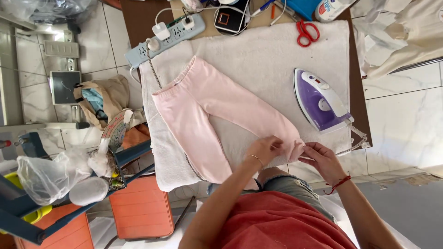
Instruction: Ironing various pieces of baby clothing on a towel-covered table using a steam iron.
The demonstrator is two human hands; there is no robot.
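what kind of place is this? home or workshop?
Most likely a home ironing spot, not a workshop. A white towel covers a small table as an ironing pad, with pink baby trousers on it and a purple iron alongside. Both hands pinch one trouser leg's cuff. Tiled floor, household clutter around.

The left hand [265, 148] covers part of one leg end of the small pink cotton trousers [207, 110]. The top edge cuts off the white plastic bottle [330, 9] and the blue flat thing [304, 7]. The clear plastic bag [44, 177] hides what is inside.
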